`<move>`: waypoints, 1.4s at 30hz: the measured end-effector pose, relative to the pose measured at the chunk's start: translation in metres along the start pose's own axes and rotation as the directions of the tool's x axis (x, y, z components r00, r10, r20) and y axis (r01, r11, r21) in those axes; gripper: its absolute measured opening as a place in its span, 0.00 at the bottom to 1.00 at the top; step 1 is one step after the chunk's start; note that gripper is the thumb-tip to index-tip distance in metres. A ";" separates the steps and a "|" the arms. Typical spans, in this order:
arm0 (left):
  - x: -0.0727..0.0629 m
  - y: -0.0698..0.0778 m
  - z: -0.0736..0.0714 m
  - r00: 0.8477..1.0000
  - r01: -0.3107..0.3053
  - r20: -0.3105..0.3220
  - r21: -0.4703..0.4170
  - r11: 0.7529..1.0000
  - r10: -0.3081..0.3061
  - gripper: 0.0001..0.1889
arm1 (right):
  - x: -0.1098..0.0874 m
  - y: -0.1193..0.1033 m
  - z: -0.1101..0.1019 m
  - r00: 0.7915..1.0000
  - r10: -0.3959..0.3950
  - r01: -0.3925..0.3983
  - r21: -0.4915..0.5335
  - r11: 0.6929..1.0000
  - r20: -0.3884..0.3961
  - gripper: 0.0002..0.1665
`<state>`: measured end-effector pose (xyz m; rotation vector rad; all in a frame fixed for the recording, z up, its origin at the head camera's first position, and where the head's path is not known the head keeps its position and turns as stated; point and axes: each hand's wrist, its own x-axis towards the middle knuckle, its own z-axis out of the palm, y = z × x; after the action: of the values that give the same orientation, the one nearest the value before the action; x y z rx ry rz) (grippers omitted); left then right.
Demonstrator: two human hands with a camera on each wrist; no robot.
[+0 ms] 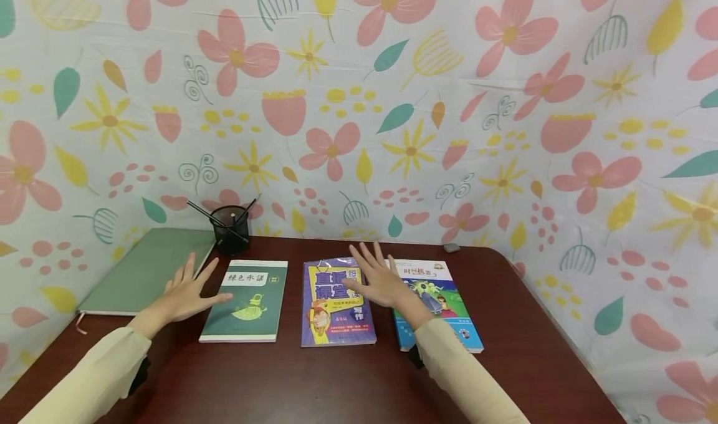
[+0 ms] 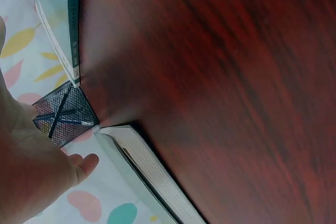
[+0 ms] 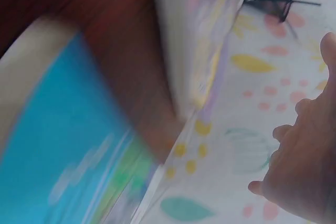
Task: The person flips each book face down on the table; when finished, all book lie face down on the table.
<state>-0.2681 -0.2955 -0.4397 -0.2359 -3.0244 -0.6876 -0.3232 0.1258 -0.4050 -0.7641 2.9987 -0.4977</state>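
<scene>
My left hand [image 1: 185,293] hovers with fingers spread between a grey-green notebook [image 1: 151,268] and a green-covered book [image 1: 249,308]. My right hand [image 1: 381,280], fingers also spread, is over the gap between a purple and yellow book [image 1: 338,324] and a blue and white book [image 1: 434,299], hiding part of both. Neither hand holds anything. In the left wrist view the thumb and palm of the left hand [image 2: 37,166] show beside the notebook's page edge [image 2: 152,171]. The right wrist view is blurred; the right hand [image 3: 304,150] appears at its right side.
A black mesh pen holder [image 1: 230,231] with several pens stands at the back left of the dark wooden table [image 1: 269,386]. A small grey object [image 1: 451,247] lies at the back edge. Flower-patterned cloth [image 1: 359,131] hangs behind and beside the table.
</scene>
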 end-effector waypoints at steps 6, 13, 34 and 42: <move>0.003 0.000 0.001 1.000 -0.014 -0.014 -0.023 1.000 0.014 0.55 | 0.018 -0.036 0.010 0.997 -0.075 0.074 0.108 0.991 0.005 0.50; 0.003 -0.006 -0.002 0.998 -0.029 -0.050 -0.080 0.996 0.026 0.55 | 0.042 -0.074 0.029 0.991 -0.129 0.113 0.286 0.952 0.036 0.54; 0.009 0.004 0.006 0.997 -0.049 0.042 -0.262 0.964 0.062 0.47 | 0.052 -0.132 0.103 0.999 0.033 -0.041 0.625 0.779 0.025 0.33; 0.021 0.011 0.013 0.999 -0.021 0.036 -0.215 0.976 0.029 0.45 | 0.051 -0.122 0.100 0.981 0.127 -0.187 0.872 0.453 0.145 0.35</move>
<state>-0.2871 -0.2769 -0.4458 -0.2959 -2.9751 -1.0196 -0.3029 -0.0296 -0.4592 -0.3473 2.1451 -1.7618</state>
